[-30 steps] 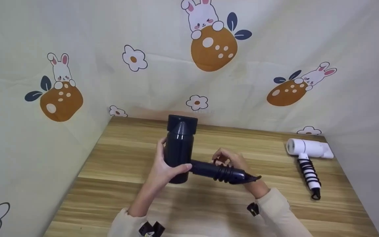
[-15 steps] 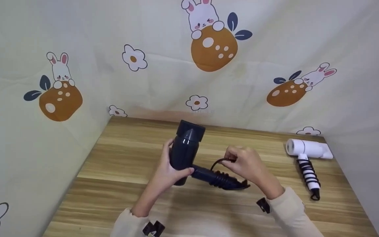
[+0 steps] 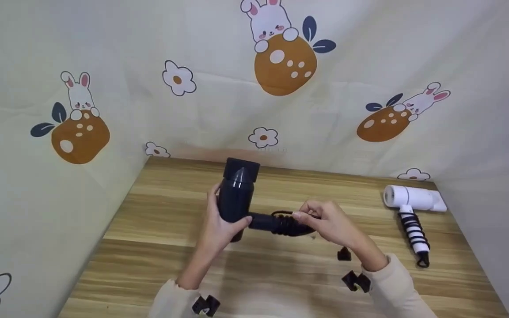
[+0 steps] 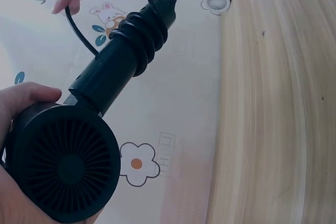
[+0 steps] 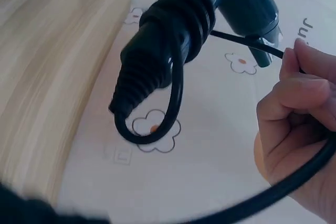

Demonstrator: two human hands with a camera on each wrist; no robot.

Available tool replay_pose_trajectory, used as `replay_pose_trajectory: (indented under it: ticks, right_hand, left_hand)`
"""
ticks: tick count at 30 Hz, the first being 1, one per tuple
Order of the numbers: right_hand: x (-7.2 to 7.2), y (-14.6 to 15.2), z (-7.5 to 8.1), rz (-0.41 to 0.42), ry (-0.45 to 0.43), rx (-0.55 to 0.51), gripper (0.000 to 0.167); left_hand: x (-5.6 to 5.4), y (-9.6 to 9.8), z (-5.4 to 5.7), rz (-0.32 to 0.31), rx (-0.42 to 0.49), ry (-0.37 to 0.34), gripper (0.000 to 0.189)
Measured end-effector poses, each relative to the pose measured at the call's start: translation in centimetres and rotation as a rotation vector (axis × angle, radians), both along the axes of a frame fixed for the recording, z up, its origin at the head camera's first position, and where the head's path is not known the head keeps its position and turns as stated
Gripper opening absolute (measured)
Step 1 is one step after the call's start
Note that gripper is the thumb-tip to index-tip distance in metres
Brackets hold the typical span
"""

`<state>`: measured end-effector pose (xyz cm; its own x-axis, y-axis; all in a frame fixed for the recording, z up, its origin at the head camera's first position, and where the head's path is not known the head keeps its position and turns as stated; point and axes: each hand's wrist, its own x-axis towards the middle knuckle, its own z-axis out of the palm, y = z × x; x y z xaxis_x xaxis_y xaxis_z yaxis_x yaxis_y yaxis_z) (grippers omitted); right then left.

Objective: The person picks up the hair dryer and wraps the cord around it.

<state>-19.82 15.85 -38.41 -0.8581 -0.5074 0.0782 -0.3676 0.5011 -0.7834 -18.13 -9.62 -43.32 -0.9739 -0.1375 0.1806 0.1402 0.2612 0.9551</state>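
Observation:
A black hair dryer (image 3: 236,198) is held up over the table, its flat nozzle (image 3: 241,170) pointing to the back wall. My left hand (image 3: 219,227) grips its barrel, thumb near where the handle joins. Black cord (image 4: 139,43) is wound in several turns round the handle, which points right. My right hand (image 3: 332,223) pinches a stretch of this cord beside the handle; in the right wrist view that stretch (image 5: 247,41) runs taut to the fingers. The cord loops on past the hand, and a small black end piece (image 3: 344,254) hangs below it.
A white hair dryer (image 3: 415,198) with black cord wrapped round its handle lies on the right side of the wooden table (image 3: 157,260). Patterned cloth (image 3: 219,110) hangs behind and at both sides. Black pieces (image 3: 206,304) sit by the sleeve cuffs.
My right hand has moved from behind the handle to its right side, pulling a stretch of cord loose. The black hair dryer has tilted and swung back, with my left hand still gripping it.

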Motion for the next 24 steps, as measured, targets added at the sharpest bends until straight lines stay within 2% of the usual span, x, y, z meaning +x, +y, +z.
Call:
replay_pose_trajectory:
  ticks: [4, 7, 9, 12, 14, 21, 24]
  right_hand:
    - [0.6, 0.1, 0.4, 0.128, -0.132, -0.122, 0.04]
    - [1.1, 0.4, 0.6, 0.21, -0.208, -0.213, 0.039]
    - [1.3, 0.6, 0.5, 0.265, -0.204, -0.25, 0.034]
    - [1.7, 0.7, 0.1, 0.307, -0.139, -0.265, 0.027]
    - [2.1, 0.6, -0.2, 0.298, -0.112, -0.271, 0.024]
    - [3.2, -0.7, -1.9, 0.141, -0.067, -0.145, 0.02]
    - [3.3, -1.5, -3.0, 0.138, -0.038, -0.135, 0.022]
  left_hand:
    - [-0.3, -0.1, -0.3, 0.036, -0.004, 0.014, 0.095]
    - [-0.3, -0.3, -0.4, 0.08, 0.006, 0.016, 0.095]
    - [-0.4, -0.5, -0.4, 0.103, 0.03, 0.018, 0.096]
    - [-0.4, -0.7, -0.1, 0.124, 0.068, 0.021, 0.097]
    - [-0.4, -0.7, 0.1, 0.136, 0.083, 0.023, 0.098]
    - [-0.2, -0.6, 1.0, 0.184, 0.177, 0.07, 0.097]
    - [0.0, -0.4, 1.5, 0.178, 0.206, 0.078, 0.097]
